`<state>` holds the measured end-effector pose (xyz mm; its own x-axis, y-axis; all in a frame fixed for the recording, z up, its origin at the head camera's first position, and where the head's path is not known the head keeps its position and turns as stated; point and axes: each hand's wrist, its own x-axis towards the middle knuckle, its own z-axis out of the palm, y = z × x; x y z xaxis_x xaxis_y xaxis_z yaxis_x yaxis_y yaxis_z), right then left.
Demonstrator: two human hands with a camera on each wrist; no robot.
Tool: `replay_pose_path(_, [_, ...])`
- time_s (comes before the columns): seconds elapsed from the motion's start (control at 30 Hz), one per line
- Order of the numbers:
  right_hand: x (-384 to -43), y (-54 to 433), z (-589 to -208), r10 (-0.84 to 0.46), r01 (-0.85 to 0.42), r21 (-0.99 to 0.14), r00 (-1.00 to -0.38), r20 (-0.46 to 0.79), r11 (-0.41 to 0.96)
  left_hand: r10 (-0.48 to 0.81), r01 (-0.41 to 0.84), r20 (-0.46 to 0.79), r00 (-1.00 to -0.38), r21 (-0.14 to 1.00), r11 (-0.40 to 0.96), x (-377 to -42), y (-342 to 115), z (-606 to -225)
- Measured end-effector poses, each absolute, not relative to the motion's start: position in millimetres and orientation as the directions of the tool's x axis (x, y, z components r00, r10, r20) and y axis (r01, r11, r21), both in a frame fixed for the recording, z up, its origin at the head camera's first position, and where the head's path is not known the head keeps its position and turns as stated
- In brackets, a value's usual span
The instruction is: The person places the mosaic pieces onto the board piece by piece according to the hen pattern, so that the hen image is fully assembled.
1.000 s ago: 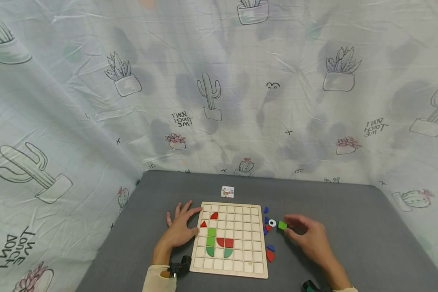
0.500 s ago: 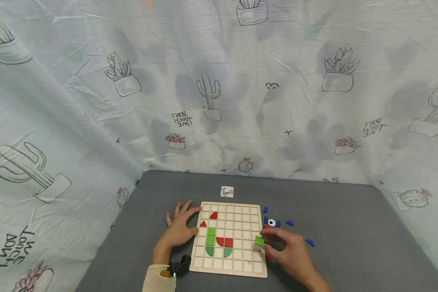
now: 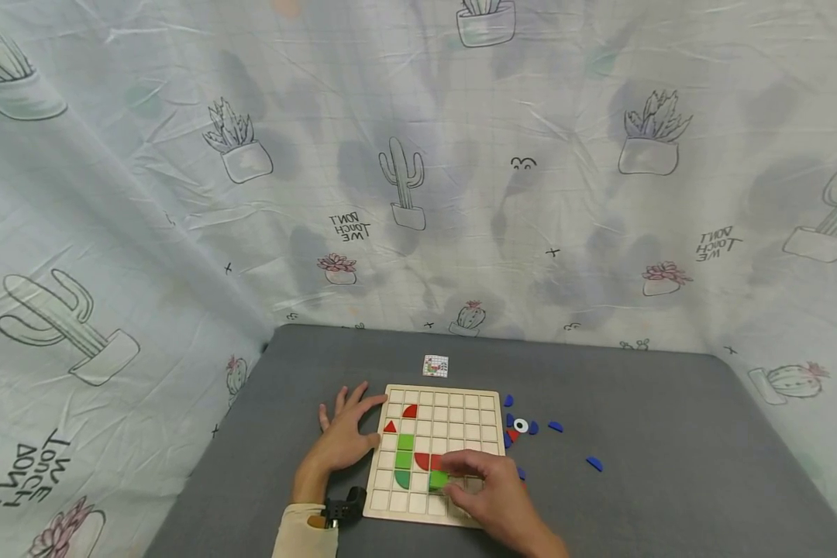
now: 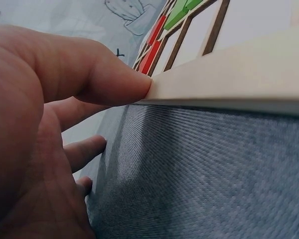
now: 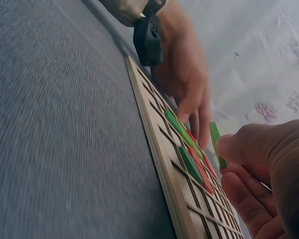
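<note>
My right hand pinches a light green square tile between thumb and fingers. In the right wrist view that tile stands on edge, apart from the board. Below the hand lies the wooden grid board. My left hand touches the board's left edge with thumb and index finger, its other fingers spread. Set in cells are a red triangle, red quarter-circles, light green squares and a dark green quarter-circle. My right fingers partly cover a red square.
Right of the board lie several blue half-round tiles, a white round tile with a black centre and a red piece. Behind the board sits a small pattern card. A printed curtain surrounds the grey table.
My right hand has carried the green square from the loose tiles leftward over the board. More blue half-round tiles show on the table at right. The left hand has stayed in place.
</note>
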<state>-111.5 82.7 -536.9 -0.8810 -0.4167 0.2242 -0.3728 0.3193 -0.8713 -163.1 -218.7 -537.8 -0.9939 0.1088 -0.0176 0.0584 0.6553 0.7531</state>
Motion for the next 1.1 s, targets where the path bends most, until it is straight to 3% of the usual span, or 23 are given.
replay_pose_path(0.17, [-114.0,68.1,-541.2,-0.463,-0.43,-0.849,-0.847,0.261,0.308,0.105,0.058,-0.015,-0.994,0.75,0.659,-163.1,-218.0,-537.9])
replay_pose_path(0.43, [-115.6,53.4,-542.2,-0.517,-0.583,-0.716,-0.778,0.357,0.384,0.103,0.064,-0.006,-0.995,0.747,0.662,-162.2,-218.0,-537.7])
replay_pose_path(0.73, [-115.4,46.7,-536.1,-0.562,-0.603,-0.623,-0.772,0.297,0.499,0.104,0.067,-0.003,-0.995,0.747,0.661,-164.5,-218.0,-535.7])
replay_pose_path(1.1, [-114.7,44.5,-540.6,-0.548,-0.666,-0.557,-0.738,0.393,0.496,0.106,0.066,-0.005,-0.994,0.748,0.66,-165.3,-218.8,-539.1])
